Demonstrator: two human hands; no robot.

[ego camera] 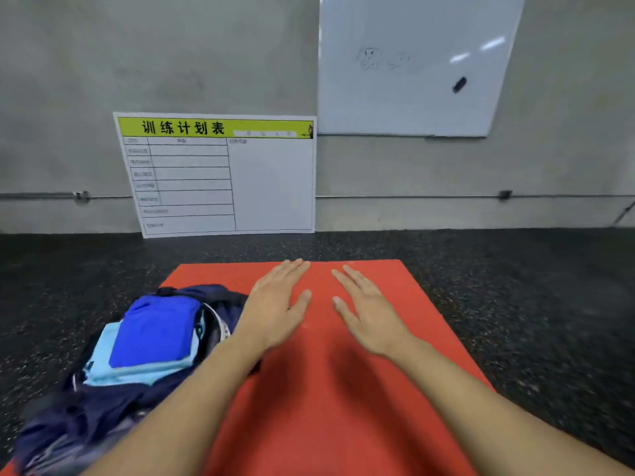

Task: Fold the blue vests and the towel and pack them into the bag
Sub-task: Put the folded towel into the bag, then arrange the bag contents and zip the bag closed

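Your left hand [275, 304] and right hand [369, 310] lie flat, released, on the red mat [343, 407]. Folded blue vests [154, 331] top the towel [103, 362] inside the open bag [86, 417] at the mat's left edge.

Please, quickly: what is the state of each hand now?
Left hand: open, flat over the red mat, holding nothing.
Right hand: open, flat over the mat, holding nothing.
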